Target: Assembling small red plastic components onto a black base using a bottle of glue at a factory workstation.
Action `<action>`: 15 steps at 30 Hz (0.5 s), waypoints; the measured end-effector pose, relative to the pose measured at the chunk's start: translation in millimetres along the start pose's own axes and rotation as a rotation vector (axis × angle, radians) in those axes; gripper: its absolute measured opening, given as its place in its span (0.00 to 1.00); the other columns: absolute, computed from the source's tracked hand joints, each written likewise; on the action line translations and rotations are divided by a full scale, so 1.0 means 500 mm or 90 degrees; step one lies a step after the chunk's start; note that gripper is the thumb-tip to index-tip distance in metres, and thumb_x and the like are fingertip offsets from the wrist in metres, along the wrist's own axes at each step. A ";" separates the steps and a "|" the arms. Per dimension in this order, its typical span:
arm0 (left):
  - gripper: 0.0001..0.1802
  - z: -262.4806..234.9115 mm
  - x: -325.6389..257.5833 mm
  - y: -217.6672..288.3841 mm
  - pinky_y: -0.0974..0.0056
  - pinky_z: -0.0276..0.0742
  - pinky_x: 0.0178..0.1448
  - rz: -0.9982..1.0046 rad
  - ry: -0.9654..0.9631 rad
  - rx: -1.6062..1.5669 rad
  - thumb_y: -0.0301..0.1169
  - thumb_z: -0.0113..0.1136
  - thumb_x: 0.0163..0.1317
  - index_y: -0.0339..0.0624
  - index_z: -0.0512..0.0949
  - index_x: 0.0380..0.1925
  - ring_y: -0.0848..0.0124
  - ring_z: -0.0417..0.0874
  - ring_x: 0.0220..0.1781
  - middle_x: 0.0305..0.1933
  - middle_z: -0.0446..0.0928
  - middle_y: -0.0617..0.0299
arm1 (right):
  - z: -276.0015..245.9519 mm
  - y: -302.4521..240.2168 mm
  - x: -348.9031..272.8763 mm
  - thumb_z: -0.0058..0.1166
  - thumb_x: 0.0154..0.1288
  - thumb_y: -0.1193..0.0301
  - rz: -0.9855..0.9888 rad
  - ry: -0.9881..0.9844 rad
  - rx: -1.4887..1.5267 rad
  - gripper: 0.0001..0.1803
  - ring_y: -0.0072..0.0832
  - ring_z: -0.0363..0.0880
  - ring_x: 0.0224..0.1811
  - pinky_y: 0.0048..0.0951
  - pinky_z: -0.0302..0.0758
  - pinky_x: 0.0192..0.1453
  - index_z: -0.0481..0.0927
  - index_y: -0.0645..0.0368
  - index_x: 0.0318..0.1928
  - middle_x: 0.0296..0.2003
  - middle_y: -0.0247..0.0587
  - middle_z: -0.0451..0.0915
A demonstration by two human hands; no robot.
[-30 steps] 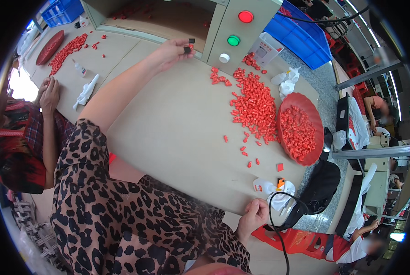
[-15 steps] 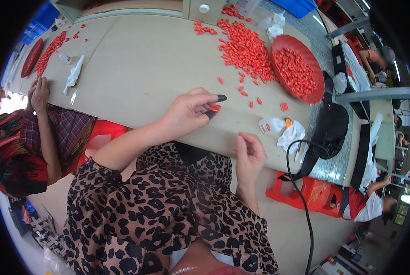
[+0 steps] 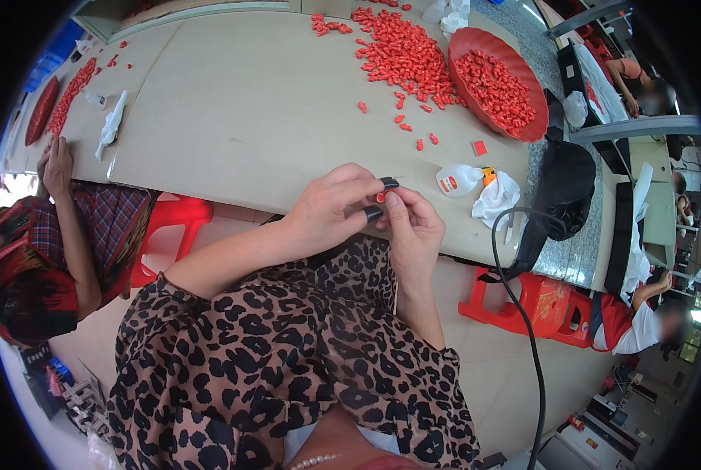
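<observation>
My left hand (image 3: 333, 210) wears black covers on its thumb and index fingertip. Pinched between them is a small red piece (image 3: 380, 198), mostly hidden by the fingers. My right hand (image 3: 414, 229) has come up against it from the other side, thumb and fingers closed on the same piece. Both hands are together over the table's near edge. Beyond them a heap of similar glossy red pieces (image 3: 405, 55) is spread on the table, with a few loose ones nearer me. A red scalloped bowl (image 3: 540, 117) beside the heap is full of them.
Right of my hands are a white bottle (image 3: 458, 180) with an orange-yellow tip, a crumpled white cloth (image 3: 498, 196) and a small red square (image 3: 479, 148). A black bag (image 3: 563, 188) and black cable (image 3: 515, 298) lie farther right. At left sits a co-worker (image 3: 60, 251) by a red stool (image 3: 174, 227).
My right hand has risen from the table edge and closed on the small red piece in my left hand. My left hand has moved slightly right and down. The whole view has shifted.
</observation>
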State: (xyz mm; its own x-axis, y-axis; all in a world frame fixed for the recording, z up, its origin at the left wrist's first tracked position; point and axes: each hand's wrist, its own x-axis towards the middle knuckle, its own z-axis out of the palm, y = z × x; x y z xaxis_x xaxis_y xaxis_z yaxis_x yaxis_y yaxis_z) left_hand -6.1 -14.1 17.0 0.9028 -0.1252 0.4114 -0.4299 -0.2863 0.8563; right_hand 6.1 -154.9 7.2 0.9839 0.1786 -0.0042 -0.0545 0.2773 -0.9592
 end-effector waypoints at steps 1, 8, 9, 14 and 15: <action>0.18 -0.006 -0.001 -0.003 0.71 0.72 0.33 0.001 0.000 -0.001 0.15 0.53 0.40 0.34 0.71 0.37 0.68 0.75 0.30 0.33 0.69 0.56 | -0.001 -0.003 0.002 0.48 0.57 0.78 0.000 0.001 -0.001 0.09 0.16 0.71 0.27 0.14 0.70 0.29 0.72 0.68 0.39 0.32 0.37 0.74; 0.14 -0.013 0.004 -0.034 0.73 0.73 0.38 -0.160 -0.024 -0.390 0.15 0.49 0.51 0.32 0.70 0.40 0.74 0.74 0.36 0.38 0.66 0.59 | -0.020 -0.014 0.028 0.47 0.56 0.79 0.103 -0.113 0.086 0.09 0.19 0.72 0.25 0.17 0.72 0.28 0.71 0.68 0.40 0.28 0.40 0.75; 0.13 -0.016 0.006 -0.033 0.73 0.73 0.38 -0.173 -0.050 -0.421 0.15 0.48 0.52 0.31 0.70 0.40 0.75 0.74 0.38 0.39 0.65 0.60 | -0.021 -0.016 0.030 0.47 0.56 0.79 0.127 -0.120 0.119 0.10 0.19 0.73 0.24 0.18 0.73 0.28 0.70 0.67 0.40 0.27 0.40 0.75; 0.13 -0.017 0.007 -0.039 0.75 0.71 0.40 -0.172 -0.081 -0.371 0.15 0.48 0.52 0.32 0.71 0.40 0.76 0.73 0.39 0.40 0.67 0.59 | -0.015 -0.014 0.041 0.47 0.56 0.78 0.155 -0.112 0.205 0.08 0.20 0.73 0.22 0.19 0.74 0.25 0.67 0.65 0.37 0.26 0.40 0.75; 0.13 -0.016 0.006 -0.040 0.75 0.70 0.40 -0.153 -0.073 -0.370 0.15 0.48 0.52 0.32 0.71 0.40 0.76 0.73 0.39 0.40 0.67 0.59 | -0.014 -0.010 0.042 0.48 0.56 0.78 0.163 -0.110 0.226 0.08 0.20 0.73 0.21 0.19 0.74 0.25 0.66 0.64 0.36 0.26 0.40 0.75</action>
State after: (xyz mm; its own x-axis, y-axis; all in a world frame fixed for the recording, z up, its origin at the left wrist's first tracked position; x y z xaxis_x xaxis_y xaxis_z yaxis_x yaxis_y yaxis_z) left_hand 5.3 -1.2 3.5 0.9564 -0.2321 0.1776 -0.1210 0.2387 0.9635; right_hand 28.3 -159.0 10.0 0.8899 0.4301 -0.1519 -0.3764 0.5044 -0.7771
